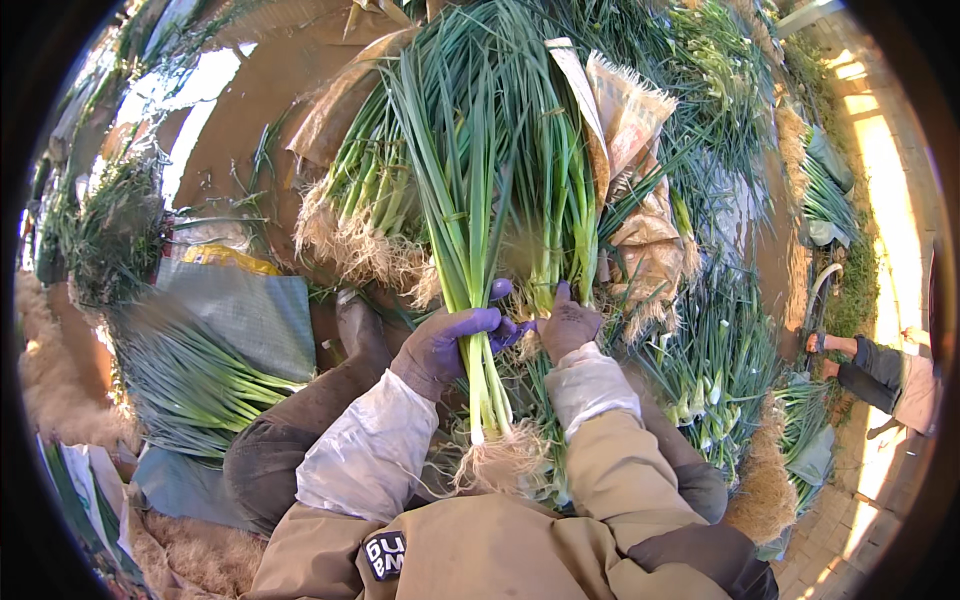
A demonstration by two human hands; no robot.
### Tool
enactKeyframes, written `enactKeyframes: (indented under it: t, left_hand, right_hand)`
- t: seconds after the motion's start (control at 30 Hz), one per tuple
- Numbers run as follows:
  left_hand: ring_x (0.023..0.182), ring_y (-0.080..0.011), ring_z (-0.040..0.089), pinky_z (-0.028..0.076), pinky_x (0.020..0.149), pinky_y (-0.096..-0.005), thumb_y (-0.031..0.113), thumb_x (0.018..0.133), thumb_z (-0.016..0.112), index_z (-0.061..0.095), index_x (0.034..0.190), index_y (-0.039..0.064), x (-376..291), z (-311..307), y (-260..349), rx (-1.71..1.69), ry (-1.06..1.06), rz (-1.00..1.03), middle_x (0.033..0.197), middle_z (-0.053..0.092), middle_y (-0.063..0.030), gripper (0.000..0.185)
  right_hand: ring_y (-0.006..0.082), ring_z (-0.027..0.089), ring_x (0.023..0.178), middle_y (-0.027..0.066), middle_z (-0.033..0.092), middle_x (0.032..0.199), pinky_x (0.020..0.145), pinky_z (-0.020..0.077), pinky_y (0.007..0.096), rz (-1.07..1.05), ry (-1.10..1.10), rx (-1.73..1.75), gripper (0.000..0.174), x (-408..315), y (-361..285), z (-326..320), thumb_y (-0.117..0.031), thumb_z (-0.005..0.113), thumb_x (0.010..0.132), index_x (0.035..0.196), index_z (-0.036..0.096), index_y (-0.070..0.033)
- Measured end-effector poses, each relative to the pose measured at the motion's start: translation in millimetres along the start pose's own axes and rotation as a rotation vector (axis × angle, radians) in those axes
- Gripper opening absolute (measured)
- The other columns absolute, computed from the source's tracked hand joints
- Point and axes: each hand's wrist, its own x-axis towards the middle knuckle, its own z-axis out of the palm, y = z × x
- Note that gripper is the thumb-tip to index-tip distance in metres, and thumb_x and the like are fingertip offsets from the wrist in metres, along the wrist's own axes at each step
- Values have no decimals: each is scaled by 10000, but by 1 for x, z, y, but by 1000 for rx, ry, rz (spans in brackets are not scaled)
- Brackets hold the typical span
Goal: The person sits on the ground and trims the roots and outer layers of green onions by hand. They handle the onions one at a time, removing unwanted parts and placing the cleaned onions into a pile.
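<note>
My left hand (439, 349), in a purple-palmed work glove, is closed around a small bunch of green onions (480, 394) just above their white bases. Their leaves point away from me and their pale roots (502, 461) hang towards my lap. My right hand (568, 326), gloved too, touches the lower stalks of a larger heap of green onions (555, 225) before me. Part of its fingers is hidden among stalks and roots, so its grip does not show. Unwashed roots of further green onions (375, 199) stick out left of the held bunch.
A torn woven sack (645, 195) lies around the heap. To my left, trimmed green onions (217, 382) rest by a grey woven sheet (259, 307). Loose green onions (697, 375) cover the ground on the right. Another person (885, 375) is at the far right, beside root-on bundles (825, 195).
</note>
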Motion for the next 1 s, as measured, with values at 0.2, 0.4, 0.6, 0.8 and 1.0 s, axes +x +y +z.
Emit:
enactKeyframes:
  t: [0.2, 0.4, 0.6, 0.8, 1.0]
  left_hand:
    - [878, -236, 651, 415, 1060, -440, -39, 819, 645, 545, 1054, 126, 12, -1, -1, -51, -21, 82, 917, 633, -48, 304]
    - [693, -150, 646, 545, 856, -354, 81, 858, 690, 574, 1021, 99, 22, -10, -13, 66, 181, -1, 888, 640, -40, 202]
    - [650, -148, 601, 503, 565, -268, 148, 822, 737, 630, 1004, -6, 30, -7, -42, 155, 171, -79, 797, 623, -59, 261]
    - [649, -205, 646, 534, 542, -326, 20, 805, 662, 652, 945, -71, 42, -20, -54, 252, 371, -44, 798, 658, -119, 167]
    - [667, -202, 648, 543, 575, -333, 27, 835, 634, 642, 970, -97, 49, -16, -55, 157, 472, -29, 808, 657, -136, 183]
  right_hand:
    - [198, 618, 708, 79, 672, 784, 739, 469, 323, -106, 257, 680, 187, -12, 65, -27, -238, 624, 858, 925, 638, -64]
    - [160, 567, 899, 63, 643, 986, 858, 437, 275, -334, -25, 1526, 343, -63, 94, -40, -272, 565, 865, 1072, 618, -4]
    - [206, 573, 963, 112, 629, 1050, 874, 442, 310, -276, -237, 1326, 392, -101, 34, -28, -261, 631, 855, 1121, 586, 24]
    - [171, 573, 895, 106, 651, 979, 824, 452, 305, -208, -194, 1243, 391, -110, 13, -32, -182, 703, 806, 1109, 598, 41]
    - [174, 592, 838, 59, 644, 929, 805, 464, 280, -75, -24, 1906, 282, -101, 9, -7, -94, 627, 850, 1093, 608, 48]
